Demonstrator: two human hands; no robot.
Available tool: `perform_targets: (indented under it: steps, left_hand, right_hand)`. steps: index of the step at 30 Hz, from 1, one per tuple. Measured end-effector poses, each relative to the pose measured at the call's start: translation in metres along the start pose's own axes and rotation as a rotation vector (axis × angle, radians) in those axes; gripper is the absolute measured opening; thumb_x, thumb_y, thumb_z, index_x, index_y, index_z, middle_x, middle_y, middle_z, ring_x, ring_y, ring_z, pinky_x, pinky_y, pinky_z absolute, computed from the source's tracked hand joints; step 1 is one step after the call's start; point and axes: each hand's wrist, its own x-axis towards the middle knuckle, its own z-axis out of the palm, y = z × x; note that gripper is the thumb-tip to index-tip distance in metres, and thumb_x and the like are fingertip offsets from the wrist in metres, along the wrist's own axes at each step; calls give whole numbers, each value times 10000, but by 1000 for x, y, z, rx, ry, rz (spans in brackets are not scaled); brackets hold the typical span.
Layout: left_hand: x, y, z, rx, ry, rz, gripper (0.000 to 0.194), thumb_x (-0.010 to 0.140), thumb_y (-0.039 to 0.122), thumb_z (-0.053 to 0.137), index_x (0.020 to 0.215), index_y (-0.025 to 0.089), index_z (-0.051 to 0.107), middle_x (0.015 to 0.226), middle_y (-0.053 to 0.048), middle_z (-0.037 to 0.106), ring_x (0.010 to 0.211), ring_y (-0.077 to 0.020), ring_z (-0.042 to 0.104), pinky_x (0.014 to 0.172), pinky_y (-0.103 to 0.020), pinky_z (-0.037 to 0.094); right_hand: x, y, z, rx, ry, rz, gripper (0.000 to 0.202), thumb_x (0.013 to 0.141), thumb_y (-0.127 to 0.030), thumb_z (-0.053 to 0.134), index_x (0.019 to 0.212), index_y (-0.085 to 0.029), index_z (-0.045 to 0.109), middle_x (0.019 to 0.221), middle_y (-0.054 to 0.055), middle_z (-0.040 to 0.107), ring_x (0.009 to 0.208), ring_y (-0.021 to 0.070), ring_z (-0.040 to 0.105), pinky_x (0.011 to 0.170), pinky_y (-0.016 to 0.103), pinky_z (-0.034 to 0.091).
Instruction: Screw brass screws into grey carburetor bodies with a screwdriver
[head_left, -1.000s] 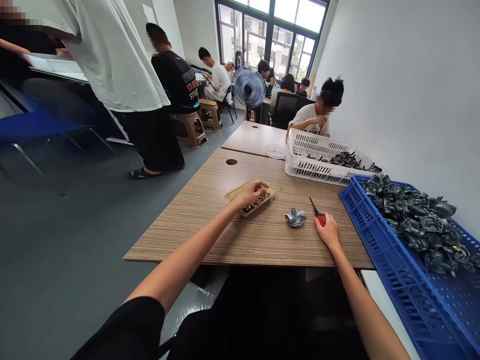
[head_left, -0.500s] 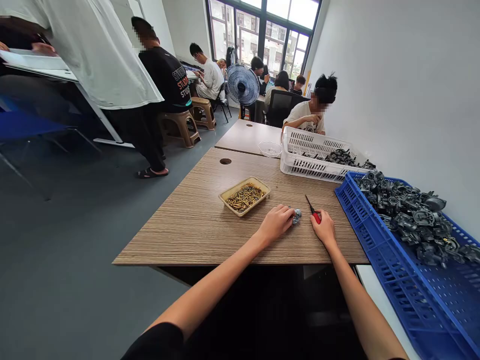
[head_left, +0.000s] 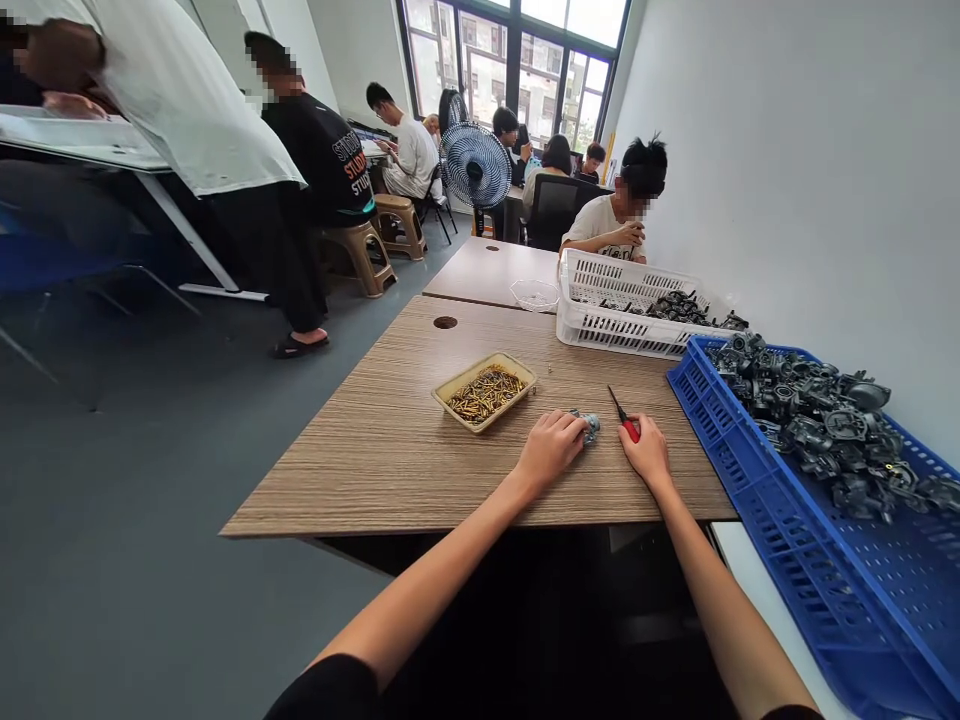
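Observation:
On the wood-grain table (head_left: 360,480), my left hand (head_left: 551,445) is closed over a small grey metal carburetor part (head_left: 592,428), much of it hidden under my fingers. To its right, my right hand (head_left: 646,450) grips a screwdriver (head_left: 628,428) by its red and black handle, the dark shaft pointing up and away to the left, apart from the part. Beyond my left hand stands a cream tray (head_left: 457,418) full of brass-coloured and dark little pieces (head_left: 487,393). A tiny fitting (head_left: 550,369) lies on the tabletop behind it.
A blue crate (head_left: 739,465) heaped with carburetors (head_left: 814,425) flanks the table's right side. Behind it sits a white basket (head_left: 622,333) with more metal parts. A co-worker (head_left: 626,205) sits across; a fan (head_left: 475,168) and other people are farther back.
The view has shifted slightly. My hands keep almost the same places, still on the metal part and the screwdriver. The standing person at left leans a little differently.

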Motion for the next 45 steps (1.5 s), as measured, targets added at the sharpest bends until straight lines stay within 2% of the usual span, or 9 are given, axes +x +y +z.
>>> perform_targets:
  steps: [7, 12, 16, 21, 24, 28, 31, 35, 45]
  left_hand:
    - [-7, 0, 3, -59, 35, -3, 139, 1003, 241, 548, 1043, 227, 680, 1022, -65, 688, 997, -231, 596, 917, -378, 488]
    - [-10, 0, 3, -105, 86, -52, 143, 999, 263, 560, 1056, 224, 685, 1159, -89, 659, 1121, -251, 576, 1020, -424, 483]
    - [-9, -3, 4, -190, 100, -71, 120, 975, 231, 584, 1051, 225, 676, 1346, -104, 586, 1290, -257, 532, 1113, -440, 459]
    - [-6, -6, 5, -244, 74, -110, 111, 958, 231, 603, 1038, 225, 680, 1319, -96, 586, 1201, -227, 596, 1052, -390, 510]
    - [-6, -7, 5, -202, 79, -134, 112, 939, 257, 639, 1026, 217, 697, 1251, -102, 595, 1124, -226, 609, 1021, -393, 520]
    - [-6, -6, 5, -185, 74, -131, 135, 956, 281, 622, 1041, 224, 710, 1232, -96, 590, 1112, -218, 602, 1031, -381, 516]
    - [-7, -6, 5, -195, 74, -130, 150, 964, 286, 614, 1062, 228, 713, 1247, -97, 582, 1142, -221, 594, 1035, -374, 515]
    - [-8, -5, 5, -201, 76, -133, 156, 980, 296, 596, 1064, 229, 709, 1264, -97, 571, 1110, -210, 604, 1042, -377, 516]
    - [-11, -6, 8, -159, 64, -122, 166, 991, 292, 584, 1088, 220, 698, 1279, -101, 559, 1096, -203, 607, 1029, -370, 522]
  right_hand:
    - [1, 0, 1, 55, 27, 19, 342, 878, -476, 537, 1036, -193, 646, 1040, 142, 703, 970, 283, 634, 898, 402, 464]
    - [1, -2, -5, 128, 71, 58, 429, 914, -581, 430, 902, -198, 624, 966, 172, 705, 932, 289, 630, 867, 410, 472]
    - [3, -8, -25, 226, 21, 43, 562, 893, -728, 388, 827, -214, 606, 811, 122, 696, 765, 254, 613, 723, 370, 478]
    - [6, -15, -72, 357, -164, -26, 602, 885, -775, 428, 826, -209, 624, 529, -35, 492, 492, 159, 457, 500, 290, 401]
    - [0, -23, -104, 404, -252, -105, 483, 923, -672, 523, 958, -210, 658, 609, -23, 570, 517, 158, 510, 504, 279, 432]
    - [-15, -36, -128, 259, -53, -242, 348, 949, -552, 570, 1014, -237, 703, 910, 60, 738, 788, 221, 680, 725, 333, 538]
    - [-22, -41, -131, 226, 7, -357, 287, 963, -473, 575, 1076, -246, 708, 1020, 75, 745, 911, 243, 701, 810, 362, 552]
    - [-26, -43, -133, 188, -54, -466, 272, 996, -389, 538, 1174, -268, 703, 1024, 73, 703, 844, 212, 680, 771, 349, 562]
    - [-34, -49, -133, 109, -67, -522, 316, 1033, -343, 478, 1268, -305, 686, 1068, 77, 649, 994, 235, 641, 859, 379, 552]
